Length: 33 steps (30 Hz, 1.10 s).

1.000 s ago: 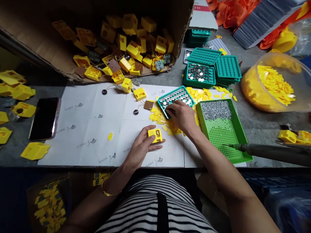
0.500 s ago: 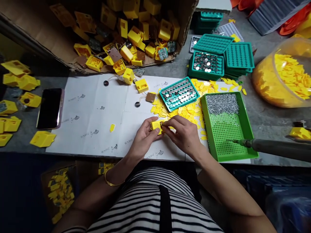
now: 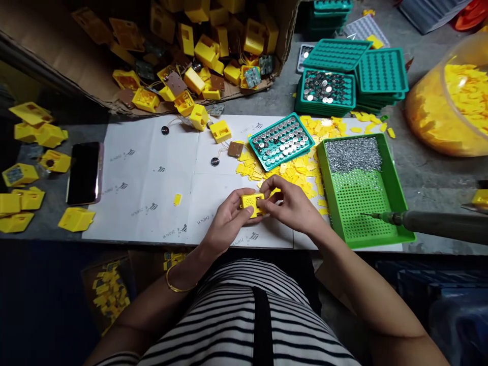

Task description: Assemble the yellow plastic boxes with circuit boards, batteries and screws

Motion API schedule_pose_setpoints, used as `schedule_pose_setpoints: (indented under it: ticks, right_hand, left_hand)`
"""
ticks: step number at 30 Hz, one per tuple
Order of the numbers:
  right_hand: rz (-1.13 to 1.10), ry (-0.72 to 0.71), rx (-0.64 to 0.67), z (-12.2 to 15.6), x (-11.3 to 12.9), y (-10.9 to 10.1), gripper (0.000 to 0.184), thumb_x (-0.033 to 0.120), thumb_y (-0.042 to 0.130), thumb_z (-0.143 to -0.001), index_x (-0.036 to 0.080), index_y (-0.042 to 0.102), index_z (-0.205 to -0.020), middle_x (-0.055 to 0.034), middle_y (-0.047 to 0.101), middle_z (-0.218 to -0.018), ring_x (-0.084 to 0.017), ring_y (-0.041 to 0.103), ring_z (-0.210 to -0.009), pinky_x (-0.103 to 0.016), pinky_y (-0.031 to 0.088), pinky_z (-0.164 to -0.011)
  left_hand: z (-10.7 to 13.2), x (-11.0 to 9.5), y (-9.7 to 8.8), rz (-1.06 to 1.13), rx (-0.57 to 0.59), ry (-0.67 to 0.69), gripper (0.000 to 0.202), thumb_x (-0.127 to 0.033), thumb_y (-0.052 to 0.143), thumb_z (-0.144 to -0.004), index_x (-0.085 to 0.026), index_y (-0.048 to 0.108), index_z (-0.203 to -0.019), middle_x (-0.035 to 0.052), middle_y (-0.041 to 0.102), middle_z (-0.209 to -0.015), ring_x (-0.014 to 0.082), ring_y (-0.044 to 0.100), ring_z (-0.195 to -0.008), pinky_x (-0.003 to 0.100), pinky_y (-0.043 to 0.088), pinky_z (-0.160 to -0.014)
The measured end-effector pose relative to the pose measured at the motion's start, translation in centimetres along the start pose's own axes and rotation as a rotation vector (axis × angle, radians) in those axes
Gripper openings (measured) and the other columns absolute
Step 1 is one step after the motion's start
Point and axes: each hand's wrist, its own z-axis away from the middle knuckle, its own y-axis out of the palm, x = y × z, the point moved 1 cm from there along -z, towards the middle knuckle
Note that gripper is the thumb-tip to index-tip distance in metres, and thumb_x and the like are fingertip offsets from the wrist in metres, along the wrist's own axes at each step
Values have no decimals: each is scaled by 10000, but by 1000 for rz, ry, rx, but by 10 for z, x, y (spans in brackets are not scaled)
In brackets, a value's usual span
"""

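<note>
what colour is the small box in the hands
Yellow, seen best in the head view: the small box.

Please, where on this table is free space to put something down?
The white paper between the phone and the left hand is bare, save one stray chip. Crowded: the chip pile by the battery tray, beyond the right hand and the small yellow box.

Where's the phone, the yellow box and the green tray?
phone (image 3: 84, 173), head view, middle of its dark screen.
yellow box (image 3: 249, 202), head view, its holed front face.
green tray (image 3: 351, 194), head view, bare holed floor.
</note>
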Motion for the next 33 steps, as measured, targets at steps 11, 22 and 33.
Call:
schedule_pose_setpoints:
  ticks: [11, 22, 33]
  right_hand:
    - [-199, -76, -81, 12, -24, 17, 356, 243, 664, -802, 212, 599, -1151, -59, 603, -1036, -140, 593, -798, -269, 522, -653]
    - [56, -179, 15, 41, -23, 9, 300, 142, 628, -812, 175, 611, -1109, -43, 631, -975, -129, 606, -791, -256, 528, -675]
    - [675, 24, -226, 24, -46, -14, 222, 200, 504, -934, 196, 678, -1071, -105, 605, -1056, -232, 621, -899, -328, 480, -714]
  left_hand:
    - [-8, 2, 2, 344, -116, -147, 308, -160, 605, -843, -196, 521, -1137, 66, 680, -1045, 201, 701, -912, 454, 543, -920]
    - [16, 11, -8, 75, -78, -207, 377, -157, 733, -740, -193, 532, -1056, 18, 668, -947, 112, 658, -770, 213, 560, -682]
    - [17, 10, 3, 189, -36, -305, 359, -93, 681, -755, -196, 477, -1032, 85, 672, -1044, 230, 698, -974, 308, 604, -740]
